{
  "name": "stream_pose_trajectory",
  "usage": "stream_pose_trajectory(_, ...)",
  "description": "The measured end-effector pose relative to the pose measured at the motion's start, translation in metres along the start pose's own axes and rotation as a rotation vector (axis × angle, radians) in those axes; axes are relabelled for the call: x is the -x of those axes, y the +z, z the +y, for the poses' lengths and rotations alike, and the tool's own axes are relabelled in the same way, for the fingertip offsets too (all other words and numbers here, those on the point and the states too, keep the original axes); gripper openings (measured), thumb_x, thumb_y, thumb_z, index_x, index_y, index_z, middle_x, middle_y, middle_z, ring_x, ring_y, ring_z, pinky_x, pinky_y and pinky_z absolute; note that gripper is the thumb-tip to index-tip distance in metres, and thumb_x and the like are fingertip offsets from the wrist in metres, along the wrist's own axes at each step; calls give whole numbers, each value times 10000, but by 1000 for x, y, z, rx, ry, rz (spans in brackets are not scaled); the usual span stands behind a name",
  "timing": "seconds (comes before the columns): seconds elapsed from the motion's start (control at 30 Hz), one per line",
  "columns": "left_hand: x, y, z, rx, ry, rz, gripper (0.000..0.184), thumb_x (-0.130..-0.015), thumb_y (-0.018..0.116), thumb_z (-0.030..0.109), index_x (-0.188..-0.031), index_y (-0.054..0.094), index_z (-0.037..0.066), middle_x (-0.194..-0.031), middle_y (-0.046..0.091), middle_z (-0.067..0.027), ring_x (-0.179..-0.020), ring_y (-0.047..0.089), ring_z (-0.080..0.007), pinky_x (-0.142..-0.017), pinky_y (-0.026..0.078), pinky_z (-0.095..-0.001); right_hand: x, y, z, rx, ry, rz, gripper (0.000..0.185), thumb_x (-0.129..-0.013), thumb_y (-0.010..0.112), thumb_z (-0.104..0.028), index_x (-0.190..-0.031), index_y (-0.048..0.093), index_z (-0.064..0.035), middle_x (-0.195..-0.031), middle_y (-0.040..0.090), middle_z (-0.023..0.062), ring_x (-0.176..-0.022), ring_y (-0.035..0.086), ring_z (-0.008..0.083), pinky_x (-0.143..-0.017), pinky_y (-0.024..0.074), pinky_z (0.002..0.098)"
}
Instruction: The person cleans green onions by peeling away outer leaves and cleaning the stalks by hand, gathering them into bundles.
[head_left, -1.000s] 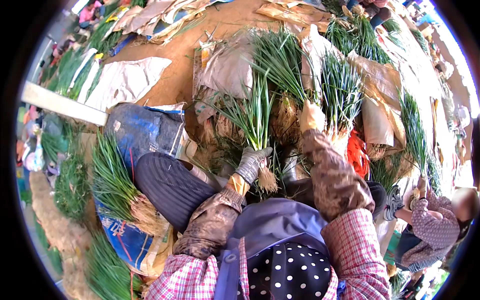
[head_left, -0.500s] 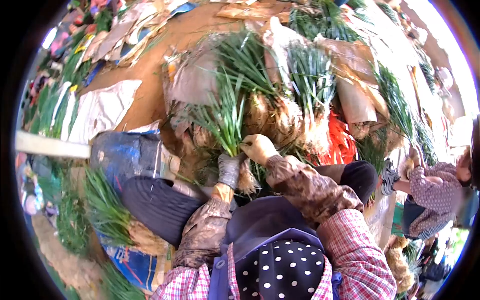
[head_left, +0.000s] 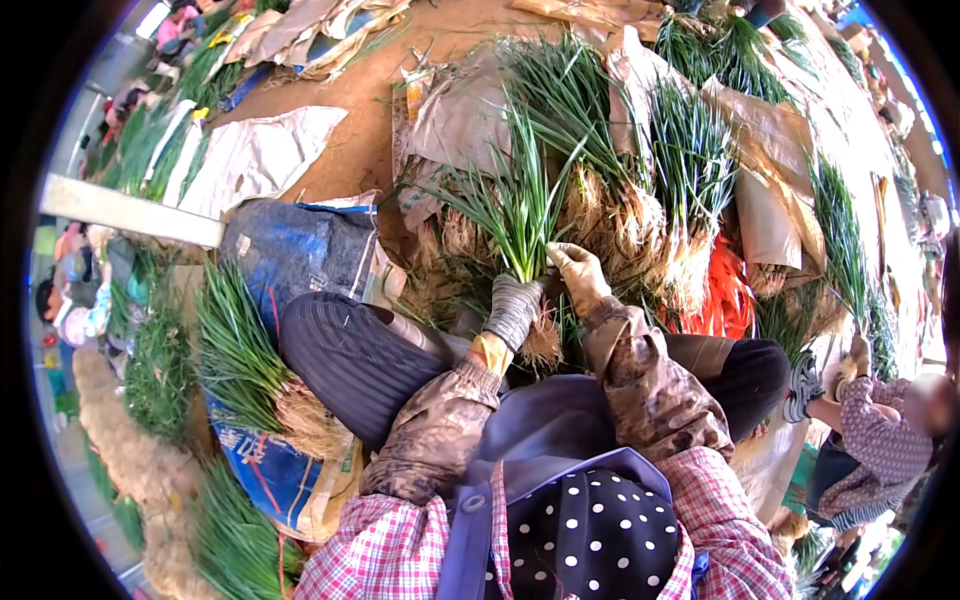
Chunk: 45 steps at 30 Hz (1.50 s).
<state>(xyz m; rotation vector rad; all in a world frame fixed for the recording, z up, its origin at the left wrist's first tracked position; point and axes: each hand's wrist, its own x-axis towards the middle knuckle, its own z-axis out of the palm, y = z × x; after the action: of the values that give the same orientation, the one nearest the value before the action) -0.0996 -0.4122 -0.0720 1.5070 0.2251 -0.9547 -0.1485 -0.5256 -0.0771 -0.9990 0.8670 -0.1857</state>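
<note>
My left hand (head_left: 515, 308), in a grey knit glove, is closed around a bunch of long-leaved green plants (head_left: 522, 225). Their leaves fan upward, and pale stringy roots (head_left: 541, 340) hang below the grip. My right hand (head_left: 580, 275), in a beige glove, is beside the bunch just above the left hand. Its thumb and forefinger are pinched together at the edge of the leaves; whatever lies between them is too small to make out. Larger rooted bundles (head_left: 690, 170) lie just beyond my hands.
At my left, another rooted bundle (head_left: 245, 360) rests on a blue sack (head_left: 250, 455). A dark blue-grey sack (head_left: 290, 250) and white beam (head_left: 130, 212) are farther up. Red plastic strips (head_left: 722, 295) lie right of centre. Another person (head_left: 870, 430) sits at far right.
The view has shifted, moving the scene rightward. My right hand has gone slightly higher along the bunch, its fingers less curled. My left hand keeps its hold.
</note>
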Motion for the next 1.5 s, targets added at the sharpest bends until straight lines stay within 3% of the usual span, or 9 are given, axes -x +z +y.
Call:
stream_pose_trajectory(0.23,13,0,11,54,8,-49,85,-815,645,20,-875,594,-13,-642,625,-88,-440,549,-140,-381,445,-268,-31,-40,52,1037,-205,342,189,-736,658,-202,-807,693,-30,-755,671,168,-661,653,267,-642,522,353)
stream_pose_trajectory(0.3,12,-1,11,103,-39,-51,116,-819,640,21,-924,600,-7,-691,638,-87,-472,569,-138,-407,468,-263,-26,-48,41,1447,-9,-167,168,-770,720,-244,-816,682,-87,-762,677,109,-616,628,175,-713,551,300)
stream_pose_trajectory(0.53,-1,-10,-8,147,-85,-144,220,-769,723,81,-949,608,30,-671,602,-32,-469,540,-131,-415,435,-277,-53,-65,-84,1677,-345,665,356,-851,627,-348,-1089,574,-89,-876,657,97,-717,638,197,-631,528,328)
stream_pose_trajectory(0.73,-3,-15,-9,241,-83,-207,191,-784,719,120,-943,666,27,-614,581,-18,-439,513,-130,-394,406,-272,-60,-80,-96,1853,-582,415,200,-876,581,-255,-821,653,-77,-704,646,119,-602,636,235,-541,507,374)
stream_pose_trajectory(0.9,-16,-6,-25,334,145,-239,197,-797,708,94,-970,659,13,-737,664,-65,-616,627,-160,-516,502,-281,32,-51,-20,1102,-681,-145,168,-870,618,-190,-807,657,-39,-727,659,114,-595,615,173,-585,515,335)
stream_pose_trajectory(0.97,3,-6,3,252,-138,-189,191,-773,730,88,-928,658,4,-760,673,-79,-622,633,-170,-522,506,-272,59,-41,-7,980,-278,-410,216,-868,610,-234,-966,668,-50,-782,651,177,-727,648,235,-685,502,362)
stream_pose_trajectory(1.13,-4,-1,4,-35,-141,4,157,-749,751,115,-816,656,9,-695,651,-80,-539,590,-161,-453,453,-275,34,-23,-13,820,-199,-156,602,-899,536,-486,-1177,529,48,-1005,639,173,-938,592,224,-848,466,350)
stream_pose_trajectory(1.4,3,-6,3,60,32,9,154,-712,765,48,-790,652,-21,-710,656,-79,-524,575,-132,-453,448,-266,-10,-8,34,-93,161,181,112,-830,638,-105,-832,659,5,-698,638,74,-554,595,167,-511,499,262)
stream_pose_trajectory(1.5,-2,-8,-4,176,21,-60,96,-759,715,43,-789,633,6,-671,634,-74,-514,578,-142,-437,453,-264,-15,-41,41,1070,56,-109,227,-800,691,-236,-918,686,-42,-713,675,102,-617,628,224,-641,536,323)
